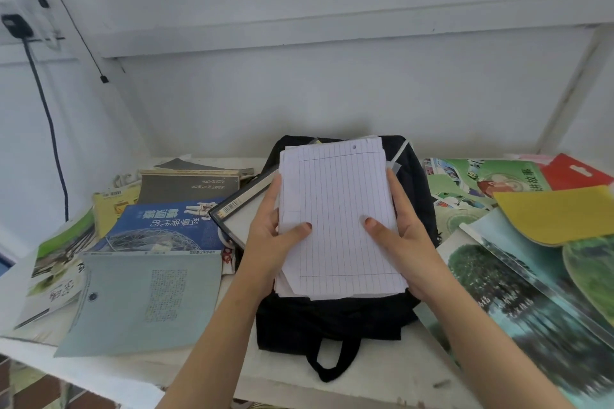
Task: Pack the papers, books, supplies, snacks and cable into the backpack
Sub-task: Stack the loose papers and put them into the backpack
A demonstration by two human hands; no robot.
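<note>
Both hands gripped the lined paper stack [339, 209]: left hand [272, 236] on its left edge, right hand [398, 229] on the right. Thumbs lay flat on the top sheet w/ fingers curled under, prob. to keep loose sheets squared. Stack sat over the black backpack [332, 319], which lay flat on the counter [382, 372], handle twd the person. Bag opening was hidden by the papers. Blue book [166, 226] etc. lay left of the bag, not yet packed.

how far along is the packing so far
Barely started. Nothing shows as packed; the backpack lies flat on the table. In hand: the left hand and right hand hold the stack of papers over it. Left: the books and picture books lie unpacked.
</note>
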